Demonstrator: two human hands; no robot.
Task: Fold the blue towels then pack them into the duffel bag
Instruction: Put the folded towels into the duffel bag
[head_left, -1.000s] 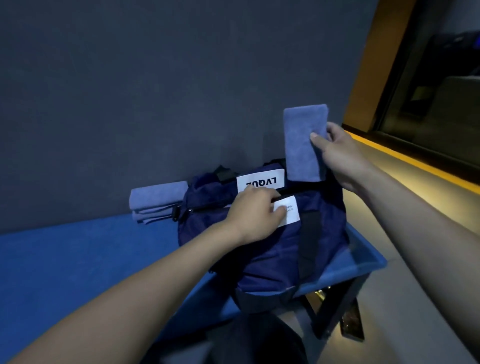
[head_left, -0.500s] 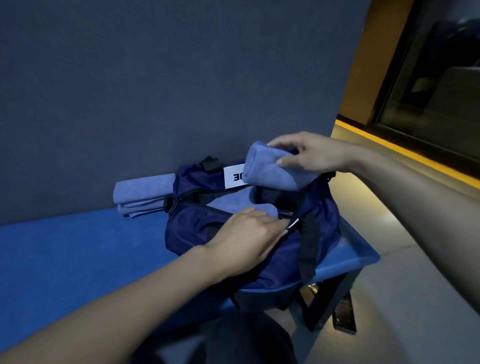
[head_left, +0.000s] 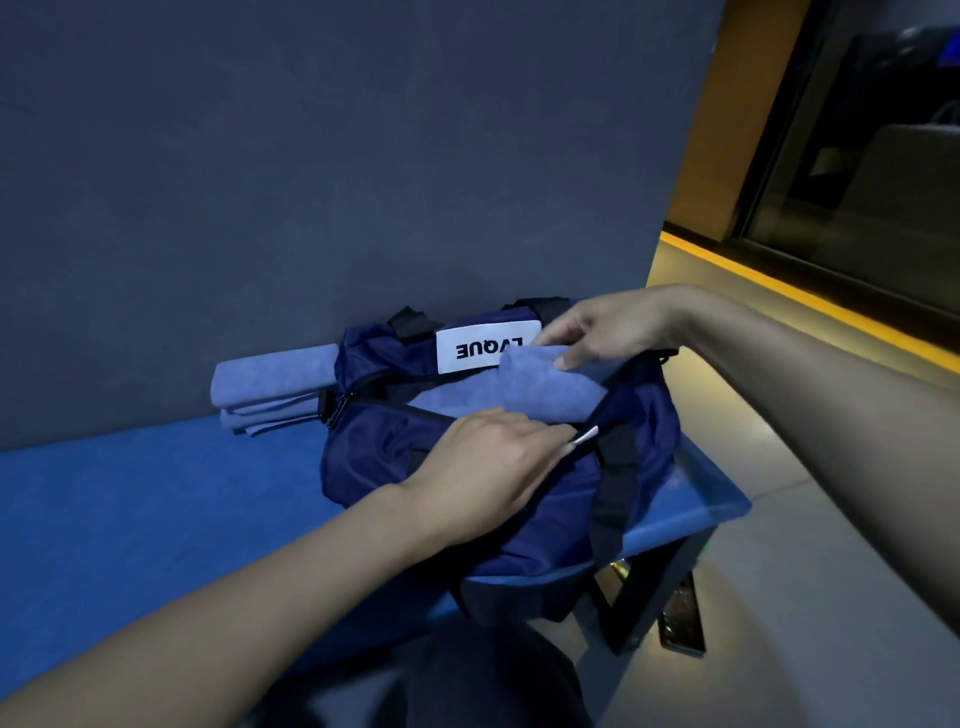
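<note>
A navy duffel bag (head_left: 524, 525) with a white label stands on the blue bench, its top zip open. My right hand (head_left: 597, 332) pinches a folded light-blue towel (head_left: 540, 387) that lies partly inside the opening. Under it another light-blue towel (head_left: 441, 401) shows in the bag. My left hand (head_left: 488, 467) grips the near edge of the opening beside the silver zip pull (head_left: 586, 435). More folded blue towels (head_left: 270, 387) are stacked to the left of the bag against the wall.
The blue bench (head_left: 130, 509) runs left from the bag and ends just right of it at a dark metal leg (head_left: 644, 597). A dark grey wall (head_left: 311, 182) stands behind. Grey floor and a yellow-lit ledge (head_left: 810, 296) lie to the right.
My right hand has brought the folded towel down from upright above the bag into the opening. My left hand has stayed on the bag's near edge.
</note>
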